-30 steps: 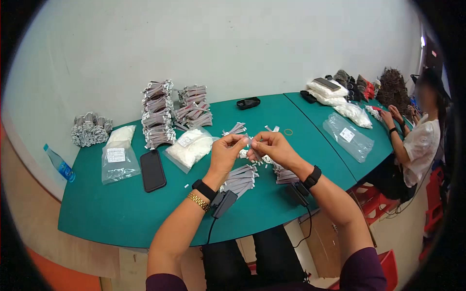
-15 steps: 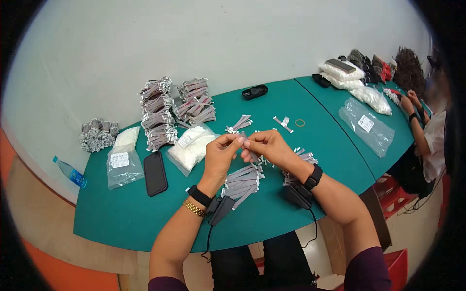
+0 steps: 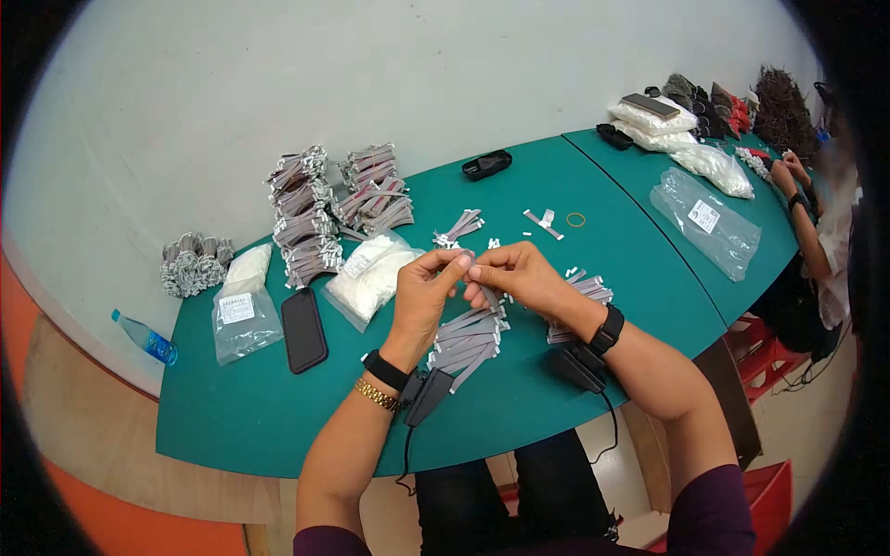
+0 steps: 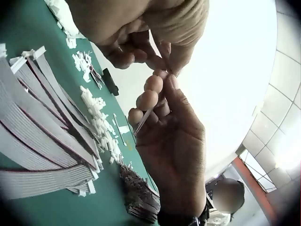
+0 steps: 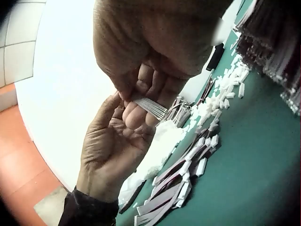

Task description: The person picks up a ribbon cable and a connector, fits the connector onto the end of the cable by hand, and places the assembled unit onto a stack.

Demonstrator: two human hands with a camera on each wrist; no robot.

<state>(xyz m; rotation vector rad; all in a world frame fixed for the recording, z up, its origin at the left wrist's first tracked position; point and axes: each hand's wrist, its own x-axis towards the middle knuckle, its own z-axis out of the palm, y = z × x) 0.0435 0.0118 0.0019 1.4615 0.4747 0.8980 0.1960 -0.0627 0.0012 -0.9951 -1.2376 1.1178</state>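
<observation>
The left hand (image 3: 424, 295) and the right hand (image 3: 524, 281) meet above the green table, thumbs and fingertips together. A short grey ribbon cable (image 5: 149, 107) runs between them in the right wrist view; the right hand (image 5: 146, 42) pinches it at one end, and the left hand (image 5: 117, 146) pinches near the same end. Fingers hide that end. The left wrist view shows the right hand (image 4: 176, 136) below the left hand (image 4: 141, 28). Under the hands lie a fan of grey cables (image 3: 464, 347) and small white connectors (image 4: 101, 125).
Bundled cables (image 3: 304, 218) are stacked at the back left, beside bags of white parts (image 3: 371, 278) and a black phone (image 3: 304, 331). A rubber band (image 3: 576, 220), a black case (image 3: 487, 165) and an empty plastic bag (image 3: 706, 222) lie farther off. Another person sits at right.
The head view has shifted, moving the table's contents within it. Both hands stay together with the cable, which points down between them.
</observation>
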